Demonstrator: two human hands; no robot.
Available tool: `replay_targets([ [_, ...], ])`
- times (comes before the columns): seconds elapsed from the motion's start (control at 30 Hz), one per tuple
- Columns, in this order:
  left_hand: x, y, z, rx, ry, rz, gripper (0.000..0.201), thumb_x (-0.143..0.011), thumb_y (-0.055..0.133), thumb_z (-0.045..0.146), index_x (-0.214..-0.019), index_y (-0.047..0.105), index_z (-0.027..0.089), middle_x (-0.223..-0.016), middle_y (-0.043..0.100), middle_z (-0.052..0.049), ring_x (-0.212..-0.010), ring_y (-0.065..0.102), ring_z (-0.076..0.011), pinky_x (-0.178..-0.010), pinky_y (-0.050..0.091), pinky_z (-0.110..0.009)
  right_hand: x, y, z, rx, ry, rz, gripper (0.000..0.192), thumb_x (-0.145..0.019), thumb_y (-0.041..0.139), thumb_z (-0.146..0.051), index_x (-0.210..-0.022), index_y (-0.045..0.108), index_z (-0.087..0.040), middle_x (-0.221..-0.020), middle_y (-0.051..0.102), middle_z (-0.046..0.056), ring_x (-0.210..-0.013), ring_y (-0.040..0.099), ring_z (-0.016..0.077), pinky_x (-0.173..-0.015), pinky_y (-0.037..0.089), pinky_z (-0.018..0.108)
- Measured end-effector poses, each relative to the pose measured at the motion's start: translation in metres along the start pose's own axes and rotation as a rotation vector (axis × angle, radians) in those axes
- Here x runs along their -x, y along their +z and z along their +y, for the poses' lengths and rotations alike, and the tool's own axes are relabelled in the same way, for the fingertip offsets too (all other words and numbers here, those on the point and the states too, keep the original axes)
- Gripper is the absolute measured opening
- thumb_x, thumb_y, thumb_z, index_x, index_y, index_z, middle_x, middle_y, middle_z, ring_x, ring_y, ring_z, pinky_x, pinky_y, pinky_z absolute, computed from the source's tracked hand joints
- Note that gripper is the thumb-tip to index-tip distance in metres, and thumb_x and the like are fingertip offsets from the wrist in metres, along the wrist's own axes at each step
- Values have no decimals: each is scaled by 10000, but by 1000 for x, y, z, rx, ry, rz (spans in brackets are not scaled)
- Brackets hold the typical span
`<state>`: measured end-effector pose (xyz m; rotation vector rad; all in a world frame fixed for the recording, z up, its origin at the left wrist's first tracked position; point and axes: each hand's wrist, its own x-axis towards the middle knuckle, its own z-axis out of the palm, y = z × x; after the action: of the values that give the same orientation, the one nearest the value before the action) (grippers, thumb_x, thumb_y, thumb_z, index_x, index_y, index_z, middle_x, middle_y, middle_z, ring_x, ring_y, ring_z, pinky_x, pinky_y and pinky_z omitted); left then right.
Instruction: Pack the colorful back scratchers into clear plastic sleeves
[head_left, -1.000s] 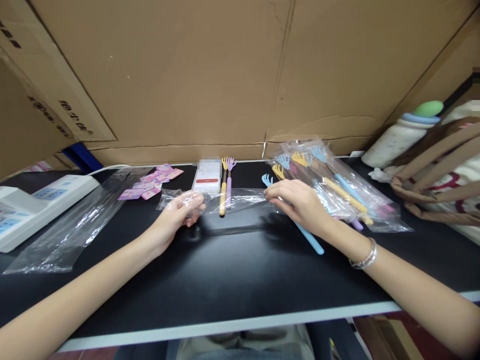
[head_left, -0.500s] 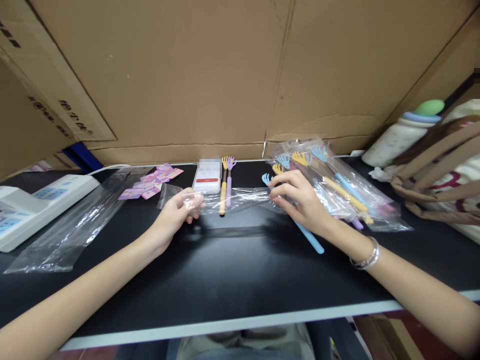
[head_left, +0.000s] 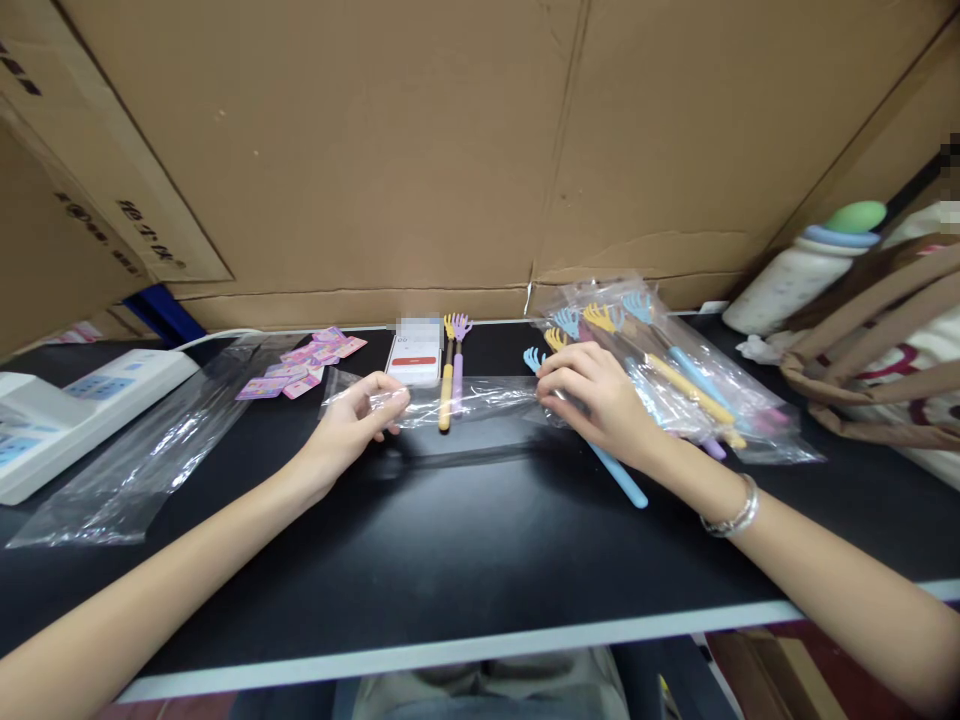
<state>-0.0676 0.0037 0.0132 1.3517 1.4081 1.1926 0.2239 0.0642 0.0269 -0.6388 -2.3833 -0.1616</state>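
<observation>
Head view: clear plastic bag [head_left: 480,398] stretched between left grip [head_left: 358,420] and right grip [head_left: 596,400].

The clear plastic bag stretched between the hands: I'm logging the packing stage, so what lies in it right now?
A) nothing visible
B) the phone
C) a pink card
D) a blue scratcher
A: the clear plastic bag held by the left hand and right hand looks flat and empty.
</observation>
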Motion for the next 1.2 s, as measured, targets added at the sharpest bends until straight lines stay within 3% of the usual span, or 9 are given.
replay_targets([
  [0.1,3,3,3,32,6,-27,359,-673,724,483,-766,550,183,-664,592,25,-603,580,-128,-544,405,-193,0,1,-2,63,-27,26,58,-894,534,-202,-919,577,-230,-1005,639,62,-978,540,225,-855,429,409],
  [0.3,15,19,9,136,-46,-131,386,-740,680,513,-805,472,194,-873,703,-27,-710,671,-160,-563,433,-192,-4,7,-28,118,-133,-26,348,-873,583,-267,-1213,548,-201,-1303,557,125,-1214,471,268,-1011,390,480],
  [0.43,20,26,11,205,-45,-192,424,-720,701,523,-798,446,194,-893,718,-33,-695,692,-170,-629,494,-233,-5,10,-38,133,-141,-81,395,-875,584,-279,-1259,544,-196,-1352,530,124,-1250,451,269,-1015,414,477],
  [0.57,21,27,10,229,-60,-198,458,-683,725,542,-792,451,191,-916,722,-34,-682,695,-163,-702,530,-270,-4,12,-34,81,-136,-74,329,-871,590,-253,-1191,598,-177,-1288,586,115,-1175,508,253,-964,475,444],
  [0.77,17,28,7,209,-62,-177,452,-652,752,518,-782,472,187,-873,717,-27,-686,679,-153,-678,530,-256,-5,15,-32,77,-194,16,148,-889,562,-207,-954,689,-169,-1173,660,98,-1067,559,238,-890,514,401],
  [0.93,16,28,4,152,-22,-136,401,-665,746,487,-748,500,183,-752,693,-7,-651,634,-133,-632,496,-230,-7,14,-34,126,-204,96,125,-886,576,-223,-835,685,-187,-1085,692,69,-1019,564,224,-844,515,374],
  [1.2,17,27,2,117,50,-69,312,-698,731,396,-694,507,179,-730,698,3,-641,602,-107,-586,420,-185,-4,15,-38,166,-188,179,106,-860,613,-210,-763,654,-192,-1041,692,60,-1012,545,214,-849,493,356],
])
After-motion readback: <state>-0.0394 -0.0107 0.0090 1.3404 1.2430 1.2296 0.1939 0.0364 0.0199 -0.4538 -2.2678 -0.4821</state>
